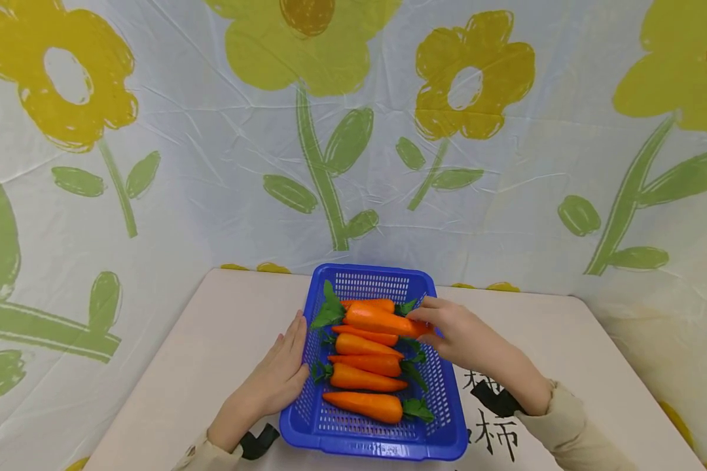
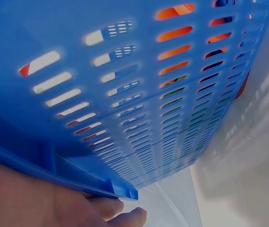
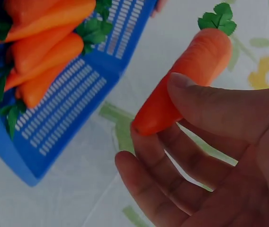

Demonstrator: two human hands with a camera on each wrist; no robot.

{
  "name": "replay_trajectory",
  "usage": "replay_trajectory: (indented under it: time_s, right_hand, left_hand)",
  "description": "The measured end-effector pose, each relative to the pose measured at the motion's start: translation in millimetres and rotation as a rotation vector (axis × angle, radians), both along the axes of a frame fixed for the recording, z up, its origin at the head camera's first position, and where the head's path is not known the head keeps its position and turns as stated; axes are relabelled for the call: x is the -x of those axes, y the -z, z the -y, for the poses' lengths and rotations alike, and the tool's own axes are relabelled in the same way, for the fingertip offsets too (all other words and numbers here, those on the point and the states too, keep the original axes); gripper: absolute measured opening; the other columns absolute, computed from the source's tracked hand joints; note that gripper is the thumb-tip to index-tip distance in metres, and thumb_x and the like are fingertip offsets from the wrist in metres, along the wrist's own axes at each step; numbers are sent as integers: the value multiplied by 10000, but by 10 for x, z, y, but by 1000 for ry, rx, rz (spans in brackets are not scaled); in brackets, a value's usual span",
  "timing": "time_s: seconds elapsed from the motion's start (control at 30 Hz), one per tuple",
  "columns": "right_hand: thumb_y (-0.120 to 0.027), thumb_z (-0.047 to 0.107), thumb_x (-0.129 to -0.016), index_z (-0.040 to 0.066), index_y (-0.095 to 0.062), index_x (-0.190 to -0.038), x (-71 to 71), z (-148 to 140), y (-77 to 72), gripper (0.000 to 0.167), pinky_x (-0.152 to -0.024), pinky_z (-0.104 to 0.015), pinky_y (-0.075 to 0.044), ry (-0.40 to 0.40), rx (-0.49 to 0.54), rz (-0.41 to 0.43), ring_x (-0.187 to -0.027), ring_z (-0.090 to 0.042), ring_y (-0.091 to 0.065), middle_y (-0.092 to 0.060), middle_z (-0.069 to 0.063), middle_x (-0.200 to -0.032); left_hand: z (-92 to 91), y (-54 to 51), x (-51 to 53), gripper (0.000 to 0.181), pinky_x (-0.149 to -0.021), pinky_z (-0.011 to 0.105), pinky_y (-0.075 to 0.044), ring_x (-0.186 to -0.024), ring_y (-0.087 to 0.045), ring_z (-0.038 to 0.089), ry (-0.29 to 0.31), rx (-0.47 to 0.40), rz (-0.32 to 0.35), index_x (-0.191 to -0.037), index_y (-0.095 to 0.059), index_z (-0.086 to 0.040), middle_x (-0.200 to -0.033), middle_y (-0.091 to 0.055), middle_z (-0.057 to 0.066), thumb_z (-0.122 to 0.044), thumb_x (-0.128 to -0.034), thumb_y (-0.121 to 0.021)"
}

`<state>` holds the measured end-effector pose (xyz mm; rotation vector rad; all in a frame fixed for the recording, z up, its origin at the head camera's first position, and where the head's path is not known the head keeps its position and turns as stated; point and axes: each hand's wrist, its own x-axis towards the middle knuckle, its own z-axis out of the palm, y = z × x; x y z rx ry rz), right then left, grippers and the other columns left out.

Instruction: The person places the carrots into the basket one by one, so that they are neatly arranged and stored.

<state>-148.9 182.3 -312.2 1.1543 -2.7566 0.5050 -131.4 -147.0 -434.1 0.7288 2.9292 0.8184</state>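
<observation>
A blue plastic basket with slotted walls holds several orange carrots with green leafy tops, laid crosswise. My right hand pinches one carrot near its tapered end, between thumb and fingers. That carrot's leafy top points left, and in the head view it appears over the others toward the far part of the basket. Along the basket's left side, my left hand rests against the rim with its fingers fairly straight. The left wrist view shows its fingertips by the rim's edge.
The basket stands on a pale table. Black printed characters mark the surface at the right, partly covered by the right arm. Behind the table hangs a white cloth with yellow flowers and green stems.
</observation>
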Motion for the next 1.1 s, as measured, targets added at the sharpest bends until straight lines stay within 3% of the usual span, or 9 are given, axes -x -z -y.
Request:
replay_trajectory:
  time_s: [0.33, 0.6, 0.83, 1.0, 1.1]
  right_hand:
    - [-742, -19, -821, 28, -723, -1043, -142, 194, 153, 228, -670, -231, -513, -76, -123, 132, -726, -90, -512, -544, 35, -847]
    - [-768, -4, -800, 77, -725, -976, -178, 281, 321, 198, -719, -248, -526, -91, -229, 271, -729, -76, -503, -566, 62, -832]
    - [-770, -11, -764, 65, -749, -969, -217, 402, 431, 220, -717, -271, -543, -86, -317, 341, -702, -94, -547, -644, 20, -829]
    - [-782, 42, -784, 78, -741, -978, -223, 490, 468, 201, -763, -263, -526, -78, -398, 382, -718, -76, -513, -629, 48, -850]
    - [-791, 85, -794, 84, -730, -965, -217, 550, 499, 182, -729, -255, -514, -80, -439, 409, -693, -82, -489, -596, 52, -819]
  left_hand:
    - [0, 11, -4, 766, -1190, 533, -128, -1512, -26, 273, 5, -29, 22, -1555, 4, 53, -1645, 71, 145, -149, -976, -454]
    - [6, 35, -6, 746, -1184, 543, -144, -1511, -44, 295, 6, -27, -1, -1551, -4, 65, -1642, 50, 169, -126, -976, -440]
    - [12, 34, -6, 746, -1181, 551, -146, -1509, -41, 305, 14, -25, 3, -1548, -3, 74, -1638, 70, 161, -129, -982, -445]
    - [10, 39, -4, 753, -1177, 559, -153, -1509, -41, 307, 16, -22, -2, -1546, 2, 78, -1639, 59, 180, -130, -980, -448]
    - [10, 42, 3, 753, -1177, 559, -155, -1510, -43, 304, 15, -21, -1, -1547, 3, 76, -1639, 64, 173, -133, -981, -447]
